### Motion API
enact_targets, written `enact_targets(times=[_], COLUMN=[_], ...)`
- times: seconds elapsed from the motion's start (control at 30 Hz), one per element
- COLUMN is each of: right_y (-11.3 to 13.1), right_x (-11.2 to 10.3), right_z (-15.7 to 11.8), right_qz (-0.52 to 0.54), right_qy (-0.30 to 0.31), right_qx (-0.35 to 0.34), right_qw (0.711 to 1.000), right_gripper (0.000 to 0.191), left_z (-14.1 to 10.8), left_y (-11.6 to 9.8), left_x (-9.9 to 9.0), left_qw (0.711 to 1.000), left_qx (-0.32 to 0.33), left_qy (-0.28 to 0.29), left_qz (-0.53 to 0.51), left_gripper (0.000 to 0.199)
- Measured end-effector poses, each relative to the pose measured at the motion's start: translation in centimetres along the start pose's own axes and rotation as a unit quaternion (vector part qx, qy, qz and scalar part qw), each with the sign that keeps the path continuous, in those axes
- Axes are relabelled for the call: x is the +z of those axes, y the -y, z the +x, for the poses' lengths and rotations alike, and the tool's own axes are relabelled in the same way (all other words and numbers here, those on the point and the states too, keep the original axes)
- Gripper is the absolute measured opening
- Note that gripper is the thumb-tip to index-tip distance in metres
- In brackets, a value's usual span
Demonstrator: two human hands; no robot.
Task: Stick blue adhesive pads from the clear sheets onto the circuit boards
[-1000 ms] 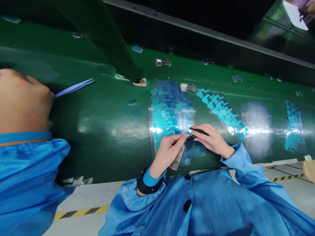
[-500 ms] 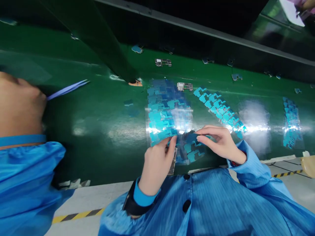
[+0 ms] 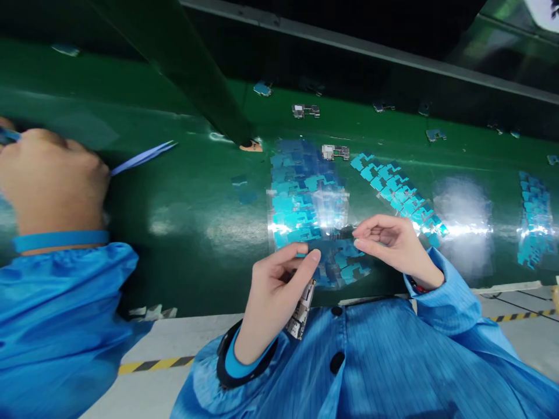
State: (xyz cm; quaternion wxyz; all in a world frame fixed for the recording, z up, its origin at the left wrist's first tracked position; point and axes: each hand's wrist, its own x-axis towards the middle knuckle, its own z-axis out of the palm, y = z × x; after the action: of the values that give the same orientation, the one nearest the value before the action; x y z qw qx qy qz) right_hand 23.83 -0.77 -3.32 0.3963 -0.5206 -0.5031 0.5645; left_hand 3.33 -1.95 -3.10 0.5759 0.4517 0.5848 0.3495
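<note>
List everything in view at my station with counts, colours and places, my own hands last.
Circuit board: one, silvery, at the left hand.
Blue film pieces: many, overlapping, ahead of the hands, in a diagonal strip, and far right.
Bench: one, green, beneath them.
Loose circuit boards: several, some silvery, some blue, toward the far side.
Tweezers: one pair, pale purple-blue, left.
Post: one, dark green, far side, left of centre.
Floor tape: two stretches showing, yellow and black, lower left and right.
Co-worker's hand: one, blue-sleeved, left edge.
Left hand: one, blue-sleeved, lower centre.
Right hand: one, blue-sleeved, right of centre.
</note>
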Motion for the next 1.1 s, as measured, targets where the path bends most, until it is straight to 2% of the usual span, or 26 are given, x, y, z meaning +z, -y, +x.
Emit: enact_targets(times=[0.1,0.2,0.37,0.5,0.67,0.83,1.0,1.1], right_y=[0.2,0.4,0.7,1.2,1.8,1.5,1.4,1.5], right_x=[0.1,0.3,-0.2,-0.7,-0.4,-0.2,-0.3,-0.4], right_z=[-0.2,-0.2,-0.3,-0.5,-0.6,-0.3,-0.1,0.0], right_qz=[-0.001,-0.059,-0.194,-0.139,-0.065,-0.034,-0.009,-0.002], right_qy=[-0.013,-0.043,-0.154,-0.21,-0.175,-0.155,-0.119,-0.096], right_qx=[-0.007,-0.056,-0.164,-0.154,-0.109,-0.086,-0.07,-0.052], right_qw=[1.0,0.996,0.955,0.955,0.976,0.984,0.99,0.994], right_gripper=[0.012,0.008,0.005,0.004,0.005,0.008,0.004,0.004], left_z=[0.0,0.3,1.4,1.8,1.8,2.4,2.3,1.8], left_y=[-0.1,0.1,1.1,1.4,1.6,1.9,1.0,0.0], left_x=[0.0,0.1,0.0,0.1,0.5,0.8,1.0,0.9], left_qw=[1.0,1.0,0.998,0.995,0.992,0.99,0.975,0.966], left_qx=[0.001,-0.016,-0.048,-0.037,-0.024,-0.026,-0.08,-0.08], left_qy=[-0.006,-0.003,-0.007,0.006,-0.009,-0.052,-0.014,0.007], left_qz=[-0.01,-0.006,-0.039,-0.089,-0.125,-0.13,-0.205,-0.244], left_gripper=[0.018,0.031,0.034,0.03,0.024,0.035,0.041,0.035])
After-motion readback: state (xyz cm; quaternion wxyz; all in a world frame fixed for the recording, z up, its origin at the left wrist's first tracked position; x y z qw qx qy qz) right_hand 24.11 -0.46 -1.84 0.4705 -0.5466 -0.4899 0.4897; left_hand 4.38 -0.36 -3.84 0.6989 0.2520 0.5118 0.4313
